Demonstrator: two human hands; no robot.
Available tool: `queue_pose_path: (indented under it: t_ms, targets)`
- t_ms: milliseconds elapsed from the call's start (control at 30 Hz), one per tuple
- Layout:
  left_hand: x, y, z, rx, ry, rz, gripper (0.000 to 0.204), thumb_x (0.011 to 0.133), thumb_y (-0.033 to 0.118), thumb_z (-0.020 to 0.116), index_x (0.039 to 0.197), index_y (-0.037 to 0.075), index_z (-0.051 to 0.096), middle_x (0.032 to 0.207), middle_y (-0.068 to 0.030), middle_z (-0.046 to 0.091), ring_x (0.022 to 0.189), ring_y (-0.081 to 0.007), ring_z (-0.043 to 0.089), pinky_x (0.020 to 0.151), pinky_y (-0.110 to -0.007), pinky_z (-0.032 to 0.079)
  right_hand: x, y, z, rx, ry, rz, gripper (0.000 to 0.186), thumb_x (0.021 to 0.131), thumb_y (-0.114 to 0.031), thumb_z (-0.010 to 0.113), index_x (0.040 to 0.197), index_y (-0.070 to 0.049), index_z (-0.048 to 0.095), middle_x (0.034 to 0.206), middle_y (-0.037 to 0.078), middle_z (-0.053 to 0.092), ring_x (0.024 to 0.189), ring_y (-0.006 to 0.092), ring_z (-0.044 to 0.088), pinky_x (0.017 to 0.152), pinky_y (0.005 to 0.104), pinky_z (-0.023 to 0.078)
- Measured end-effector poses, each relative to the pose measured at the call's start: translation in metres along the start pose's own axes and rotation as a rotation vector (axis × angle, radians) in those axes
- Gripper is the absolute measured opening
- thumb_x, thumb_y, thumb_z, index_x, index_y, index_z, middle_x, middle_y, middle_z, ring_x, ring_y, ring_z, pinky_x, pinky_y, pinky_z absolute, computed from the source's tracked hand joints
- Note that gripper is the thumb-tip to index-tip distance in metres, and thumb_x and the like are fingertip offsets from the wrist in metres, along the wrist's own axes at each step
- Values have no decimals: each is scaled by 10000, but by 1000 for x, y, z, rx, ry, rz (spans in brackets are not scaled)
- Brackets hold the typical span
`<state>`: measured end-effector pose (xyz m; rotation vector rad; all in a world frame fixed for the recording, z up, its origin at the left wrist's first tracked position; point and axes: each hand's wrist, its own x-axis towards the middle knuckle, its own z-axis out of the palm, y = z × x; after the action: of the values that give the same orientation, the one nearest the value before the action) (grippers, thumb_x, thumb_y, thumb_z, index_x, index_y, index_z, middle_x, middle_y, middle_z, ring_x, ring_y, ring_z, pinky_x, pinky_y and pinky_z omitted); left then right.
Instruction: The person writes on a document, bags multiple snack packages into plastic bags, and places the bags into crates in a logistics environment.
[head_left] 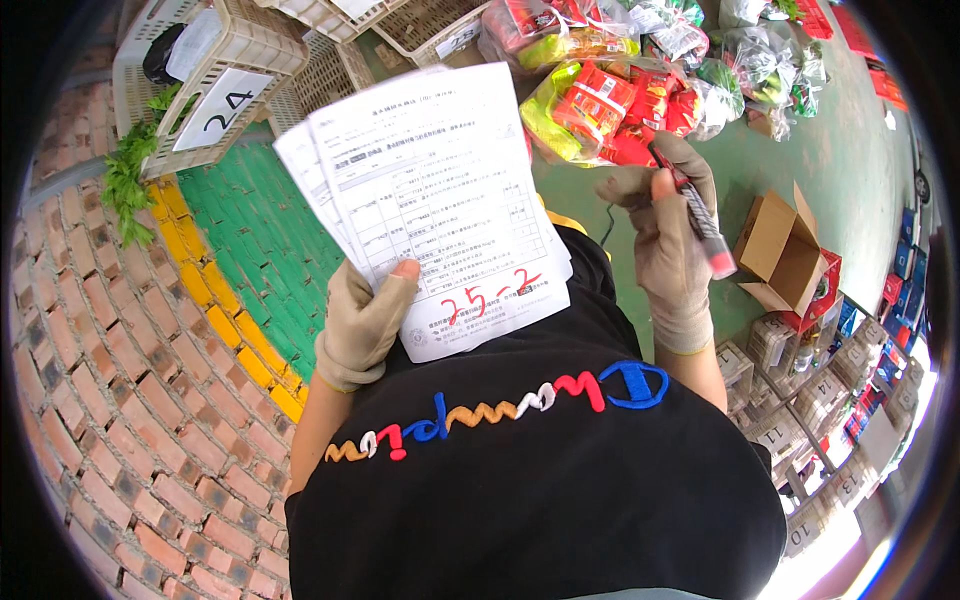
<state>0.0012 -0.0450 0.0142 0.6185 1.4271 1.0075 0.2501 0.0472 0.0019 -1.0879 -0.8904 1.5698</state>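
Observation:
My left hand point(365, 325), in a pale work glove with the thumb tip bare, is closed on the lower left edge of a few printed paper sheets point(430, 200). The top sheet carries a printed table and large red handwriting near its bottom. To the right of the papers my right hand point(672, 240), gloved the same way, grips a marker pen point(693, 205) with a dark striped barrel and a red end pointing down to the right. Its other, dark end points up to the left, off the paper. Part of the right fingers is hidden behind the palm.
Plastic crates point(215, 85) stand at the upper left, one with a number card and leafy greens point(130, 180) beside it. Bagged packets point(600, 105) lie on the green floor ahead. An open cardboard box point(780, 250) sits at the right, near numbered crates point(790, 430). Brick paving point(150, 400) runs along the left.

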Motion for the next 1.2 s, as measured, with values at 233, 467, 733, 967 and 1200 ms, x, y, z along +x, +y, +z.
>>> queue_pose_path:
  t_ms: [233,467,733,967,1200]
  targets:
    - [8,22,6,-66,-45,153,282,860,17,524,1119,-95,510,1019,-131,621,877,-150,594,781,-260,469,21,7,34,-124,-68,105,500,694,18,745,1073,-49,425,911,78,613,785,117,583,685,236,473]
    - [22,4,-10,20,49,189,276,919,152,493,1037,-90,552,871,-60,626,724,-79,522,634,-237,440,36,9,46,-117,-22,235,284,791,52,588,1041,-36,485,800,-1,553,672,68,503,587,190,408]
    - [24,-84,-115,494,791,136,337,929,210,482,971,-119,538,792,-185,565,655,-212,526,553,-339,439,103,172,-90,-999,258,373,410,699,-38,583,1081,8,441,977,100,521,863,179,496,772,307,441]
    - [-8,-168,-146,86,790,-156,386,957,265,449,995,-115,508,893,-145,564,765,-151,495,684,-271,429,110,352,-35,-1088,-3,404,355,773,-62,541,1103,-44,411,908,142,576,806,255,581,752,354,464]
    - [-6,-255,-152,14,592,-396,339,964,153,410,1101,-155,444,1002,-180,538,900,-196,494,774,-282,431,205,494,72,-1376,-486,181,388,788,-94,480,1158,-34,376,990,250,589,904,418,574,790,482,432]
